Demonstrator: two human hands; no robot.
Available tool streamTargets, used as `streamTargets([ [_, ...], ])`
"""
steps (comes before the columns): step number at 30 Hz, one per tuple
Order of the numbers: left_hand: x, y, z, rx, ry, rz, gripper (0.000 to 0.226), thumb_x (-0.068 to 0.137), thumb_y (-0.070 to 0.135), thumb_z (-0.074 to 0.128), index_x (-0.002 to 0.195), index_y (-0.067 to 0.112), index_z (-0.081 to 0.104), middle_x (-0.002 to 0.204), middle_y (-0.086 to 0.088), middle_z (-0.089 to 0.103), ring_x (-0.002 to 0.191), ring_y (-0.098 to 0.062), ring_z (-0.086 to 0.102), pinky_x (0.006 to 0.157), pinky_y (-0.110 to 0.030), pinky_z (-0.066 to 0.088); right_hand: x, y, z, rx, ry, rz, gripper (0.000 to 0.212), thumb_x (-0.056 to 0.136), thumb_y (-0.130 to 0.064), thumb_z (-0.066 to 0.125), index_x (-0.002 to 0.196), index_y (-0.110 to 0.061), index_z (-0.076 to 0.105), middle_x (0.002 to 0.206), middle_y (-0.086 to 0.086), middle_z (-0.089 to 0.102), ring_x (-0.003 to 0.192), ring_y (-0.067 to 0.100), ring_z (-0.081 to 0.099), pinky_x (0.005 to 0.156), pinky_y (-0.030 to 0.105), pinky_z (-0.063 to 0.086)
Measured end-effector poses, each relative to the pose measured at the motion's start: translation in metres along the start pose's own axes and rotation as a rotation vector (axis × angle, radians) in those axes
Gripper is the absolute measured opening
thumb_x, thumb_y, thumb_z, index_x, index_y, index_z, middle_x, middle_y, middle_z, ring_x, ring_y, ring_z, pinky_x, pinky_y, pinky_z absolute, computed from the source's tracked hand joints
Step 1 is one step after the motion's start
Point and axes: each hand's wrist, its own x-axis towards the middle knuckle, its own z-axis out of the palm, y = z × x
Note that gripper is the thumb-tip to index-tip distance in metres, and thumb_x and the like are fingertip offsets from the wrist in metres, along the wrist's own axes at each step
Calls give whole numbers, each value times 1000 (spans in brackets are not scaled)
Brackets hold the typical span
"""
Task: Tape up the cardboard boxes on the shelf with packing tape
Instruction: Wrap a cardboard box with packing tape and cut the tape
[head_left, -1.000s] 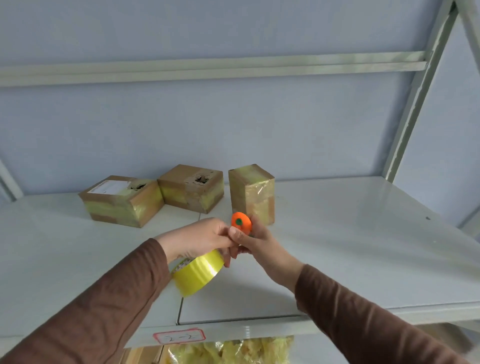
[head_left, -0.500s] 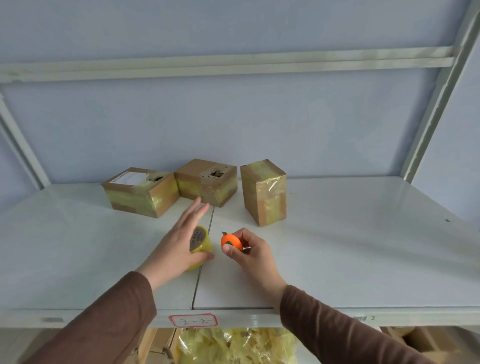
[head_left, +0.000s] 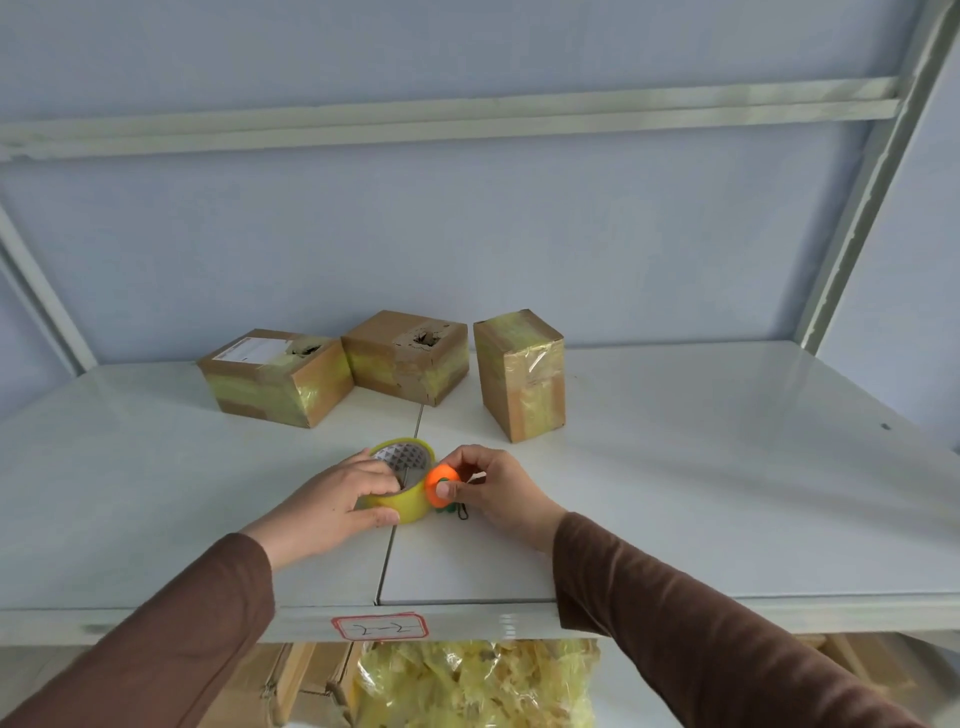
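Gripping the tape roll (head_left: 402, 486) on the shelf (head_left: 675, 467), left hand (head_left: 337, 501) fingers curl round its stiff, light rim; right hand (head_left: 493, 491) pinches an orange cutter (head_left: 440, 480) alongside; taped boxes (head_left: 519, 382) beyond.

Left hand (head_left: 340, 501) hides part of the tape roll (head_left: 402, 488).
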Motion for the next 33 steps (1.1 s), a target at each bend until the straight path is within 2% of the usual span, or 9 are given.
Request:
streamTargets([
  [3, 6, 4, -7, 30, -31, -65, 18, 89, 34, 79, 98, 21, 71, 100, 9, 60, 103, -4, 53, 108, -28, 35, 3, -3, -5, -38, 22, 8, 34, 87, -9, 80, 117, -10, 66, 93, 2, 65, 83, 12, 57, 83, 33, 53],
  [6, 10, 14, -15, 23, -52, -203, 55, 78, 56, 82, 123, 42, 55, 121, 19, 55, 115, 2, 51, 101, -27, 42, 2, -12, -26, -167, 126, -117, 35, 87, -21, 82, 118, -20, 65, 101, -6, 66, 91, 11, 60, 84, 31, 53],
  [9, 29, 34, -22, -64, 72, -179, 69, 76, 63, 79, 134, 47, 45, 131, 22, 55, 125, 7, 48, 106, -27, 39, 5, -22, -59, -313, 455, -346, 16, 92, -22, 73, 107, -22, 68, 100, -9, 61, 92, 12, 57, 81, 32, 51],
  [12, 65, 53, -21, -175, 145, -131, 65, 86, 47, 78, 140, 42, 44, 138, 15, 56, 129, 4, 50, 113, -32, 39, 17, -22, -93, -276, 696, -266, 26, 99, -22, 62, 124, -22, 59, 121, -8, 55, 112, 14, 53, 94, 36, 49],
  [16, 118, 77, -14, -466, 145, -184, 77, 93, 54, 68, 156, 43, 26, 159, 9, 33, 132, -1, 50, 109, -33, 39, 30, -22, -123, 104, 452, 41, 50, 108, -35, 48, 156, -32, 33, 153, 1, 45, 139, 17, 45, 104, 29, 37],
  [21, 152, 99, 3, -722, 235, -222, 69, 97, 67, 49, 158, 49, 23, 168, 12, 20, 152, -10, 27, 123, -44, 30, 20, -21, -118, 25, 374, -74, 38, 110, -36, 44, 146, -30, 51, 133, 0, 66, 121, 12, 63, 105, 29, 48],
  [24, 154, 106, 11, -669, 384, -204, 58, 97, 67, 47, 147, 39, 45, 145, 7, 47, 137, -13, 46, 113, -39, 42, 8, -17, -113, -76, 475, -107, 33, 106, -48, 46, 133, -33, 57, 126, -2, 59, 102, 9, 66, 97, 39, 55],
  [28, 154, 113, 19, -426, 457, -148, 43, 101, 53, 54, 140, 35, 51, 132, 2, 52, 117, -11, 53, 98, -28, 44, 2, -20, -109, -227, 572, -131, 27, 102, -53, 52, 118, -31, 55, 121, -7, 51, 80, 3, 62, 78, 32, 52],
  [33, 153, 111, 23, -244, 480, -120, 44, 101, 52, 53, 141, 37, 45, 126, 0, 50, 101, -15, 56, 91, -35, 50, 3, -23, -107, -503, 636, -116, 37, 98, -54, 59, 120, -27, 47, 123, -9, 54, 87, 16, 63, 74, 39, 55],
])
